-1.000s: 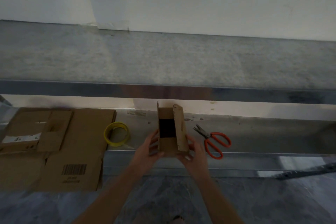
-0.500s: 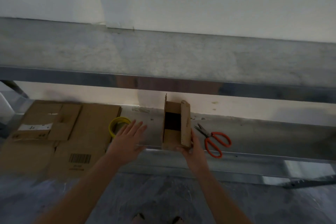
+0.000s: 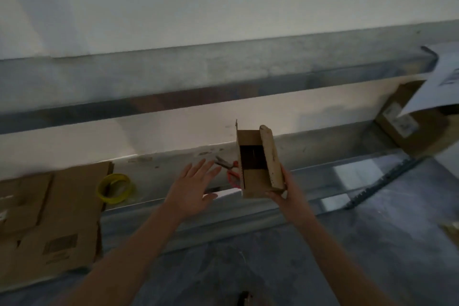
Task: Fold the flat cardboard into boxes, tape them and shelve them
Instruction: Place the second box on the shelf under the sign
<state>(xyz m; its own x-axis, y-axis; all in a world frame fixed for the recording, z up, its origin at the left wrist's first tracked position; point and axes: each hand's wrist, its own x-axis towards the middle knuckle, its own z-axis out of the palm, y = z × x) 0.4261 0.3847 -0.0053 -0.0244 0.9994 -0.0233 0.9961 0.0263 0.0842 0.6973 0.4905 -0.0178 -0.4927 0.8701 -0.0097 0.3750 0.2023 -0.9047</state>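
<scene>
1. Currently the right hand (image 3: 280, 191) grips the small box (image 3: 255, 176) at its lower near corner, fingers curled beneath. The left hand (image 3: 192, 189) hovers spread and empty to its left, fingertips by the scissors (image 3: 231, 176).
2. Box held in the air over the lower shelf (image 3: 323, 154). Its long axis is roughly upright and the open side faces the person.
3. Judging progress: one box folded, tape on it not discernible. Taping and shelving likely remain, and flat cardboard (image 3: 62, 218) waits beside the yellow tape roll (image 3: 114, 185)
</scene>
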